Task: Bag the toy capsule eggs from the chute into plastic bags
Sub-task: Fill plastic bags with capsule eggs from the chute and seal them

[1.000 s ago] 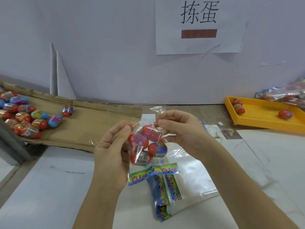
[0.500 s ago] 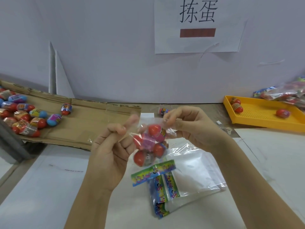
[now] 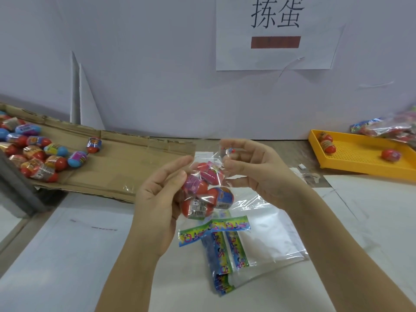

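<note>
White desk [image 3: 67, 255] carries a flat brown cardboard chute [image 3: 126, 172] at the left, strewn with loose red-and-blue toy capsule eggs [image 3: 36, 156]. Over the desk's middle, fingers of the right hand [image 3: 258, 174] pinch the top of a clear plastic bag [image 3: 209, 192] filled with eggs, while relaxed fingers of the left hand [image 3: 157, 199] touch its side.
</note>
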{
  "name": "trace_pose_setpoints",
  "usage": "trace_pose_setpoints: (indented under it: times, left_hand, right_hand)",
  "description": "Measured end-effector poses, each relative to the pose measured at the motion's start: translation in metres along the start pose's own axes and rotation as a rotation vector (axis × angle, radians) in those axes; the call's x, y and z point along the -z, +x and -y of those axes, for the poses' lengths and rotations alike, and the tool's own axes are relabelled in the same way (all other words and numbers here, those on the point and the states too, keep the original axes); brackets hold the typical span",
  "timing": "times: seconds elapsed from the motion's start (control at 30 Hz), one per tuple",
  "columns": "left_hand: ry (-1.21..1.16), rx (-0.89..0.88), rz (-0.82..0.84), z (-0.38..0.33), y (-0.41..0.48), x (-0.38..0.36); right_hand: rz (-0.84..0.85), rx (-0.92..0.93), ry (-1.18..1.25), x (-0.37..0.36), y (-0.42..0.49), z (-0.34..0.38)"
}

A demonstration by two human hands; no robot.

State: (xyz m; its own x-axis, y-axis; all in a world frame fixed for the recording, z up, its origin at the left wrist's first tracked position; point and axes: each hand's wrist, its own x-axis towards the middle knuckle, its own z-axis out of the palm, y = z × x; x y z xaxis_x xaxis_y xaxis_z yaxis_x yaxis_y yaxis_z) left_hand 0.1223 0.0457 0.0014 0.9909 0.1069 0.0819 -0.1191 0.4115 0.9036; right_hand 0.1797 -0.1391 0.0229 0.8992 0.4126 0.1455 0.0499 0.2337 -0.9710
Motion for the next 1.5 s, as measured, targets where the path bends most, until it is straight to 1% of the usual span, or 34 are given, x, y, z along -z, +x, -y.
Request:
trace_pose_setpoints:
  times: [0.1,0.2,0.33,0.43,0.53,0.67,0.73,0.8,0.9,1.0,1.07,1.13,1.2,1.23,1.3,1.37,1.43,1.5]
  left_hand:
    - [-0.005,-0.015,-0.013,-0.001,-0.001,-0.002]
    - [-0.044,0.005,0.001,-0.001,-0.001,-0.002]
    - [-0.085,0.048,0.08,-0.002,-0.003,0.001]
    - [-0.086,0.051,0.131,-0.004,-0.003,0.002]
    - [-0.1,0.052,0.157,-0.005,-0.004,0.002]
    - [-0.223,0.089,0.178,-0.005,-0.004,0.002]
    - [-0.234,0.11,0.174,-0.005,-0.003,0.001]
    - [-0.171,0.11,0.154,-0.004,-0.002,0.001]
    - [-0.114,0.046,0.117,-0.001,-0.004,-0.002]
    - [-0.166,0.051,0.036,0.0,-0.005,-0.003]
    - [-0.23,0.076,0.029,0.0,-0.003,-0.002]
    - [-0.248,0.066,0.054,-0.001,-0.002,0.0]
    - [-0.174,0.026,0.094,-0.001,-0.001,0.002]
    - [-0.131,0.016,0.121,-0.001,0.0,0.002]
    - [-0.068,0.019,0.167,0.0,-0.003,-0.001]
    - [-0.05,0.029,0.232,0.003,-0.005,-0.003]
    - [-0.029,0.059,0.324,0.004,-0.008,-0.004]
    - [0.015,0.125,0.44,0.008,-0.011,-0.004]
  right_hand:
    - [0.003,0.042,-0.017,-0.002,0.0,-0.001]
    - [0.036,0.07,0.02,0.0,-0.001,0.001]
    - [0.096,0.084,0.076,0.001,-0.003,0.004]
    - [0.151,0.09,0.07,0.001,-0.004,0.006]
    - [0.149,0.076,0.02,0.001,-0.003,0.007]
    - [0.13,0.071,0.023,0.0,-0.003,0.008]
    - [0.117,0.07,0.017,0.0,-0.003,0.008]
    - [0.117,0.073,0.001,0.001,-0.003,0.008]
    - [0.119,0.117,-0.021,-0.001,-0.003,0.009]
    - [0.085,0.222,-0.056,-0.006,-0.002,0.006]
    - [0.085,0.254,-0.083,-0.009,-0.001,0.004]
    - [0.116,0.228,-0.089,-0.007,-0.002,0.005]
    - [0.182,0.173,-0.047,-0.003,-0.005,0.009]
    - [0.184,0.153,-0.021,-0.002,-0.007,0.012]
    - [0.073,0.099,-0.051,0.0,-0.013,0.014]
    - [-0.032,-0.036,-0.213,-0.001,-0.024,0.012]
    - [-0.013,-0.134,-0.337,-0.004,-0.039,0.013]
    - [-0.048,-0.153,-0.304,0.0,-0.059,0.017]
